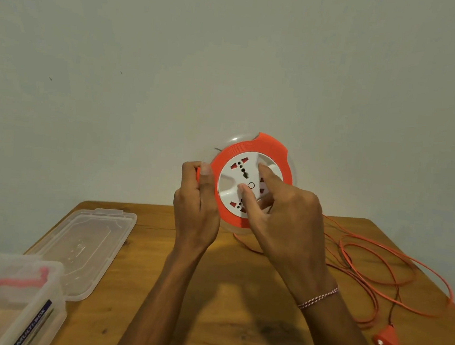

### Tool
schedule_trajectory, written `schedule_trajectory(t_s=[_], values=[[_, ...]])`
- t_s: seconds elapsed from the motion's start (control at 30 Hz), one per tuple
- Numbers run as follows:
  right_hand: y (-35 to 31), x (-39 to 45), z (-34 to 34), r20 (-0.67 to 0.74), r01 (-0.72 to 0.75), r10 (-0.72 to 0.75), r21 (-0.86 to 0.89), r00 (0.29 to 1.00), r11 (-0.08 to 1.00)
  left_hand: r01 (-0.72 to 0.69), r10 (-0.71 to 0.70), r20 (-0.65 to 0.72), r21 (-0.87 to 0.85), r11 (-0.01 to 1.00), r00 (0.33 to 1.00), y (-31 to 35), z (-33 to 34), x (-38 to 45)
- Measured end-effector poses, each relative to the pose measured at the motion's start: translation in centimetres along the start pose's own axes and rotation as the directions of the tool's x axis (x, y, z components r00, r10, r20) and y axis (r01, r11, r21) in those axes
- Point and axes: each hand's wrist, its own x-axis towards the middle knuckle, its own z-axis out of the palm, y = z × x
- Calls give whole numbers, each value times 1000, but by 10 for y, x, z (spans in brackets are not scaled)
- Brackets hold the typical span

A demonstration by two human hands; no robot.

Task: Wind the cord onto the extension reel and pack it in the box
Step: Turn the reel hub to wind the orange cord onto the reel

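Note:
An orange and white extension reel is held up above the far edge of the wooden table, its white socket face toward me. My left hand grips the reel's left rim. My right hand rests fingers on the white socket face, index and thumb pressed into it. The orange cord trails from under the reel in loose loops over the right side of the table. Its orange plug lies near the right front edge. A clear plastic box with a pink handle stands open at front left.
The box's clear lid lies flat on the table just behind the box. A plain pale wall rises right behind the table. Bare wood shows between my forearms and in front of them.

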Motion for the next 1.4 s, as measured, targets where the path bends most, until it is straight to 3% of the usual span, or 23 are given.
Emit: schedule_trajectory(t_s=[0.13, 0.27, 0.37, 0.63, 0.83, 0.9, 1.17, 1.33, 1.4], values=[[5, 5, -11, -20, 138, -138, -14, 990, 990, 13, -14, -17, -12, 1000, 1000, -2, -2, 1], [3, 8, -15, 238, 202, -180, -72, 954, 977, 6, -6, -26, 8, 1000, 1000, -3, -4, 2], [-2, 6, -12, 324, 234, -172, -162, 930, 959, -2, 3, -20, 26, 1000, 1000, -3, -4, 1], [0, 2, -5, 161, 179, -159, -119, 974, 977, -23, 23, 0, 28, 999, 1000, 0, -3, 1], [-1, -1, -2, -26, 38, -40, -74, 999, 997, -33, 33, 13, 37, 999, 999, 2, -2, 0], [-3, -1, -2, -32, 16, -17, -33, 999, 999, -30, 30, 17, 39, 999, 999, 1, -1, 0], [8, 9, -13, 48, 179, -178, -32, 983, 983, 8, -8, 27, 16, 1000, 1000, -3, -5, 3], [3, 10, -14, 343, 225, -168, -135, 924, 965, -8, 8, 46, 13, 1000, 999, -2, -5, 4], [1, 10, -13, 372, 237, -156, -182, 915, 954, -13, 12, 56, 14, 1000, 998, -2, -6, 4]])
